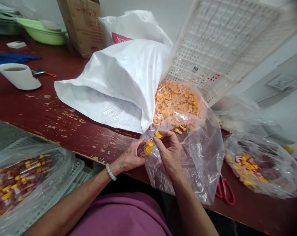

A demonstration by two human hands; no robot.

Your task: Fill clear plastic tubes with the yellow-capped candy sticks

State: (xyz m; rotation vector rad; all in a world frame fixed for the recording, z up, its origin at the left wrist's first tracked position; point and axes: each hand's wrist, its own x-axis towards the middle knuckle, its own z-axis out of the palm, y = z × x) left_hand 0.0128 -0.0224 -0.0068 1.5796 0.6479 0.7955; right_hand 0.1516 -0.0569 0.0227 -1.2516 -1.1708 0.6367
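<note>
My left hand point(131, 156) is closed around a few small clear tubes point(142, 150) with yellow caps. Between the thumb and fingers of my right hand point(170, 147) is a yellow cap point(158, 134) with a pinkish part below it, held just above the capped tubes. Under both hands spreads a clear plastic bag point(200, 157). Its far part is full of yellow caps point(178, 98), and a few loose caps point(178, 130) lie near its mouth. A white woven sack point(128, 65) lies open beyond my left hand, with several clear empty tubes point(111, 113) at its mouth.
A bag of filled capped tubes point(20, 177) sits in a crate at lower left. Red scissors point(226, 190) and another bag of caps point(249, 165) lie right. A white basket point(224, 42) leans behind. A cup point(18, 77) and green basin point(44, 32) stand left.
</note>
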